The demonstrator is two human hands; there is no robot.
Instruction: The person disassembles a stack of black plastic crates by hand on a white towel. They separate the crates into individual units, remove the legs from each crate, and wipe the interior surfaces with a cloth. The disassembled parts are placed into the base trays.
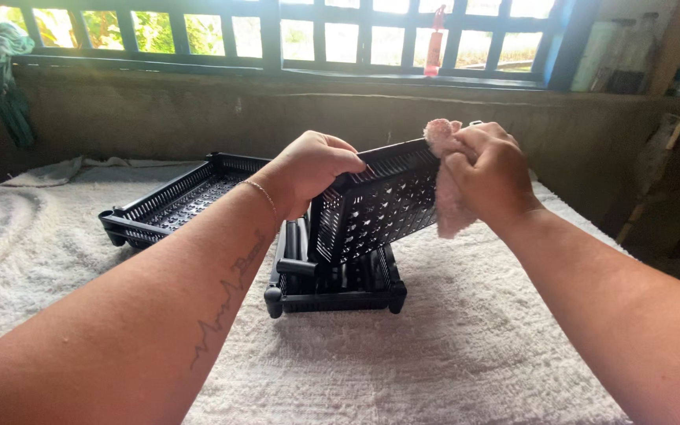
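Three black perforated plastic trays on a white fluffy towel-covered surface [450, 362]: one flat tray [171, 201] far left, one flat tray [336, 291] at centre, one tilted tray [375, 206] held just above the centre one. Long axis running left to right between both hands, rising to the right. Left hand [312, 167] clamped on near-left corner. Right hand [488, 167] closed on small pink fuzzy cloth [446, 193], pressed against right end.
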